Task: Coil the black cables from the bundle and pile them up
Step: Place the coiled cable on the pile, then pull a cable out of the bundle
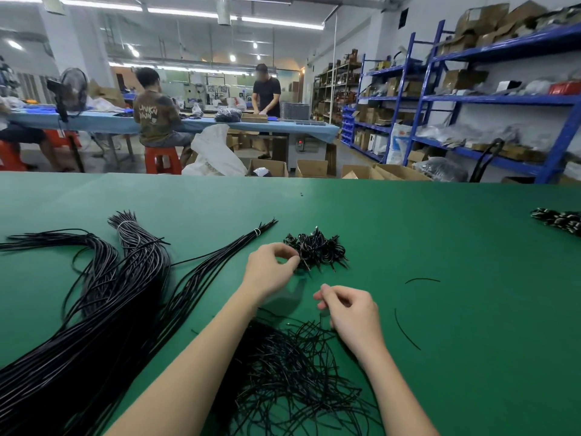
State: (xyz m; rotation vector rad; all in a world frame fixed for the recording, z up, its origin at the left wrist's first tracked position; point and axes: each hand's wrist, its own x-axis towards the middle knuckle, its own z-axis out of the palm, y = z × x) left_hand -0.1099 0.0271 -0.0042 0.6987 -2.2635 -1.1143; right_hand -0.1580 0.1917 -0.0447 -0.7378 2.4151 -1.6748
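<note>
Two hands at work over green table [440, 234], seen from head view only. Left hand [270, 272] curled, fingertips meeting at near edge of coiled pile [316, 251]; likely setting down a finished coil, though whether anything is pinched cannot be told. Right hand [349, 313] curled, thumb and forefinger pinching what seems a thin black strand; blurred, so not certain. Loose tangle [289, 372] directly beneath both wrists; long tied bundles [125, 278] well off to left of left hand.

Best done by drawing one strand free before winding, keeping loops small and even, dropping coil squarely on heap so nothing springs open.

Cables thin, glossy, rubbery, springy-looking; pile bristly with stray ends; table covering matt and smooth. Couple of stray offcuts [405, 330] right of right hand.
</note>
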